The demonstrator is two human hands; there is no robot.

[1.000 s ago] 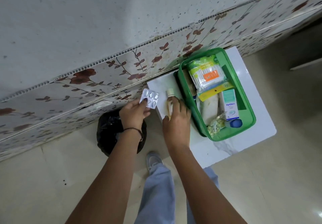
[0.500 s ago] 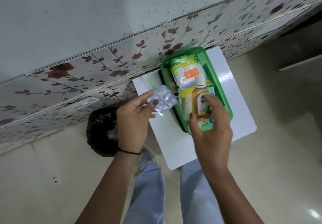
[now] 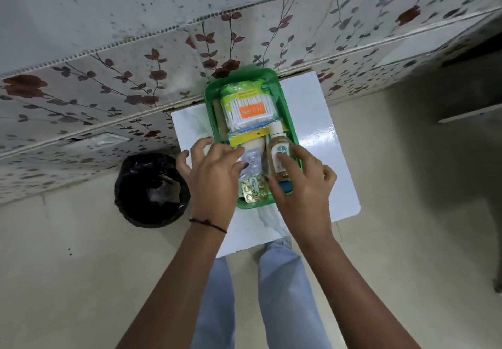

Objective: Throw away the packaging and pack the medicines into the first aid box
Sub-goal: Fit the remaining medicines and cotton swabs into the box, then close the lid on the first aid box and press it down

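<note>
The green first aid box (image 3: pixel 285 104) stands on a small white table (image 3: pixel 326 158) against the wall. Inside lie a pack of cotton buds (image 3: pixel 248 111), a yellow strip, a white tube and a gold blister strip (image 3: pixel 254 189). My right hand (image 3: pixel 301 183) holds a small amber bottle with a white cap (image 3: pixel 277 153) lying down inside the box. My left hand (image 3: pixel 212 169) presses a silver pill blister (image 3: pixel 251 162) into the box with its fingertips, the other fingers spread.
A black bin with a black liner (image 3: pixel 150 188) stands on the tiled floor left of the table. A floral tiled wall runs behind. My legs are under the table's near edge. A dark piece of furniture sits at the far right.
Both hands moved from above the table into the box: the right lowered the bottle in, the left carried the blister from the table's left side onto the box's contents.
</note>
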